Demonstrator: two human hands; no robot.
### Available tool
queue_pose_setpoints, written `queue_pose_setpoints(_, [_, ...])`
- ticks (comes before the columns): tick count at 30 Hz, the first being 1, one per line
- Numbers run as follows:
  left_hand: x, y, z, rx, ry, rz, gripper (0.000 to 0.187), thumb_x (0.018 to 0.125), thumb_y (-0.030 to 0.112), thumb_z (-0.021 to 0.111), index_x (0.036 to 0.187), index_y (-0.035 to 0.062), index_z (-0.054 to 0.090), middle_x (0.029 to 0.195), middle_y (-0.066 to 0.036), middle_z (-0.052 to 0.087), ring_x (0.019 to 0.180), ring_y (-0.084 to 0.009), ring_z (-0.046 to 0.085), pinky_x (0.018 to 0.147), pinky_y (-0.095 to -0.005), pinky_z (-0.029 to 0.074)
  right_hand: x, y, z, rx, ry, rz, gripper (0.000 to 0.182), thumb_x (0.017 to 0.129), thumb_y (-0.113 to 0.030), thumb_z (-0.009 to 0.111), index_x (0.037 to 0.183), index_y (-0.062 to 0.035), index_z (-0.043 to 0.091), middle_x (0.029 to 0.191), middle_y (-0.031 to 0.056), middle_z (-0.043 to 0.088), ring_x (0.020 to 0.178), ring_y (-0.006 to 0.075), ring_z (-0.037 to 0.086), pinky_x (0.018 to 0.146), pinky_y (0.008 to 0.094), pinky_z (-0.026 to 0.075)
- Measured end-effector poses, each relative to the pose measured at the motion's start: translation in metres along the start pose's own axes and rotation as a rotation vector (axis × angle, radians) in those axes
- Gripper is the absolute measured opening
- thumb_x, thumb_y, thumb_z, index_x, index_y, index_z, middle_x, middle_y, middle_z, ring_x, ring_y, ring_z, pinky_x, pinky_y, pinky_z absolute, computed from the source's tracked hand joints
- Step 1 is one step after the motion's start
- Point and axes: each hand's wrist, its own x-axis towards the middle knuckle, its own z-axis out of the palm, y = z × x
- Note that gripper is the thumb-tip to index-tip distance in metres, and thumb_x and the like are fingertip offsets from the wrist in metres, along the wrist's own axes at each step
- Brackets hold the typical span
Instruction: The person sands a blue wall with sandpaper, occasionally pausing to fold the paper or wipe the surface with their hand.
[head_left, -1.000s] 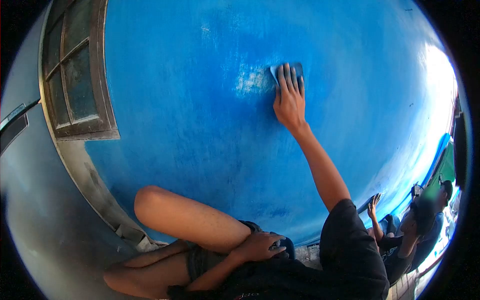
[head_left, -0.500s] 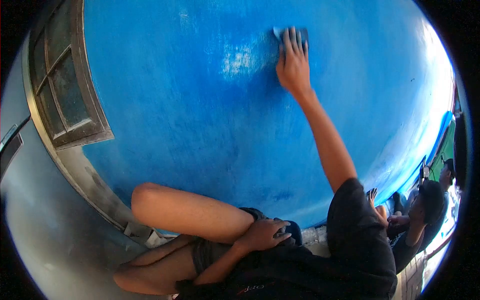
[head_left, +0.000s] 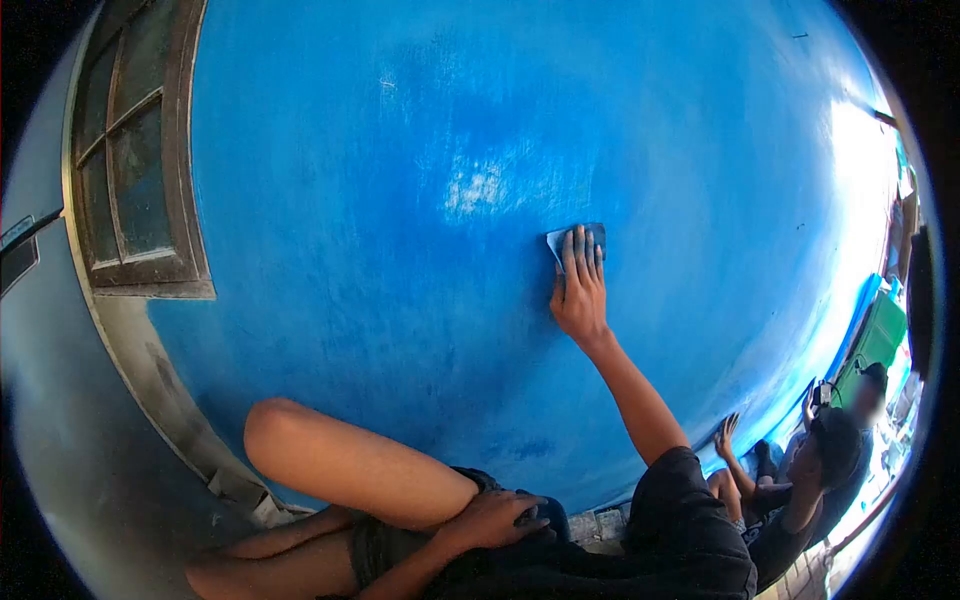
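My right hand (head_left: 580, 290) lies against the blue wall (head_left: 380, 260), its fingers stretched over a dark sheet (head_left: 598, 238) and pressing it flat. A pale corner of the sheet sticks out to the left of the fingers. Down at my lap, my left hand (head_left: 497, 518) rests by the top of my bent leg (head_left: 360, 460), fingers curled over something dark that I cannot make out. A lighter, shiny worn patch (head_left: 472, 188) shows on the wall up and left of the sheet.
A wooden-framed window (head_left: 140, 150) is at the upper left, beside a grey metallic surface (head_left: 50, 420). At the lower right, a person in a dark cap (head_left: 835, 445) sits with a hand (head_left: 727, 435) near the wall; another person (head_left: 868, 400) is behind. A green panel (head_left: 882, 330) stands beyond.
My right hand has moved down the wall with the sheet under it. My left hand stays at my lap. The camera view has shifted slightly.
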Motion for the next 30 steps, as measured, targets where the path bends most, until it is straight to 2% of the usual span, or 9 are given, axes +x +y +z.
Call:
queue_pose_setpoints(3, [0.001,-0.002,0.0,0.012,0.015,0.032,0.054,0.096,0.052,0.055,0.13,0.0101,0.06,0.117,-0.02,0.066,0.106,-0.0402,0.063,0.092,-0.0508,0.051,0.0,-0.004,0.008,0.01,0.05,0.009,0.052,0.101,-0.01,0.04,0.15,0.0055,0.032,0.156,0.0261,0.031,0.147,0.0406,0.026,0.12,0.054,0.019])
queue_pose_setpoints(5, [-0.001,0.001,-0.001,0.059,0.002,0.003,0.054,0.097,0.052,0.055,0.13,0.0098,0.06,0.116,-0.02,0.065,0.105,-0.0408,0.063,0.091,-0.0509,0.051,-0.002,-0.003,0.014,-0.014,0.093,0.012,0.055,0.098,-0.009,0.043,0.15,0.0061,0.032,0.156,0.0262,0.032,0.147,0.0414,0.026,0.12,0.0546,0.019])
queue_pose_setpoints(15, [-0.002,0.005,-0.004,0.02,-0.03,-0.018,0.051,0.097,0.049,0.055,0.13,0.0093,0.06,0.116,-0.021,0.065,0.108,-0.0401,0.061,0.094,-0.0512,0.049,0.005,-0.006,0.013,-0.063,0.094,0.041,0.054,0.099,-0.011,0.042,0.149,0.0065,0.033,0.155,0.0267,0.033,0.146,0.0419,0.029,0.119,0.0547,0.02])
queue_pose_setpoints(18, [-0.001,0.0,0.0,0.054,-0.034,0.004,0.051,0.097,0.049,0.055,0.129,0.0089,0.061,0.117,-0.02,0.066,0.107,-0.0391,0.062,0.094,-0.0507,0.049,0.045,0.002,-0.004,-0.058,0.11,-0.02,0.053,0.1,-0.013,0.042,0.149,0.0057,0.034,0.154,0.0256,0.036,0.146,0.0396,0.03,0.119,0.0533,0.02])
queue_pose_setpoints(20, [-0.003,0.006,-0.002,0.032,0.001,0.033,0.051,0.098,0.048,0.055,0.13,0.0086,0.06,0.12,-0.019,0.065,0.107,-0.0383,0.062,0.094,-0.0501,0.049,0.083,0.016,-0.01,-0.06,0.208,-0.042,0.053,0.1,-0.014,0.042,0.149,0.0045,0.035,0.154,0.0247,0.036,0.145,0.0401,0.03,0.119,0.0531,0.02])
queue_pose_setpoints(24, [0.002,-0.005,0.005,-0.018,0.0,0.076,0.052,0.098,0.048,0.055,0.131,0.0077,0.058,0.123,-0.018,0.064,0.107,-0.0376,0.062,0.095,-0.0489,0.049,0.158,0.036,-0.015,-0.059,0.336,0.028,0.052,0.101,-0.017,0.042,0.148,0.0043,0.036,0.154,0.0244,0.036,0.145,0.0416,0.031,0.119,0.0534,0.021])
queue_pose_setpoints(28, [0.002,-0.006,0.006,-0.011,-0.015,0.055,0.054,0.098,0.049,0.054,0.131,0.0061,0.058,0.125,-0.017,0.063,0.108,-0.0367,0.062,0.096,-0.0477,0.049,0.185,0.023,-0.006,-0.055,0.456,0.113,0.052,0.101,-0.018,0.043,0.147,0.0048,0.037,0.154,0.0237,0.036,0.144,0.0422,0.031,0.119,0.0535,0.022])
queue_pose_setpoints(30, [0.003,-0.01,0.007,-0.028,-0.016,0.052,0.055,0.098,0.05,0.053,0.131,0.0061,0.058,0.125,-0.017,0.063,0.108,-0.0367,0.062,0.097,-0.0477,0.048,0.172,0.015,-0.004,-0.043,0.422,0.08,0.052,0.1,-0.018,0.043,0.147,0.0045,0.037,0.154,0.0235,0.036,0.144,0.0421,0.031,0.119,0.0534,0.021])
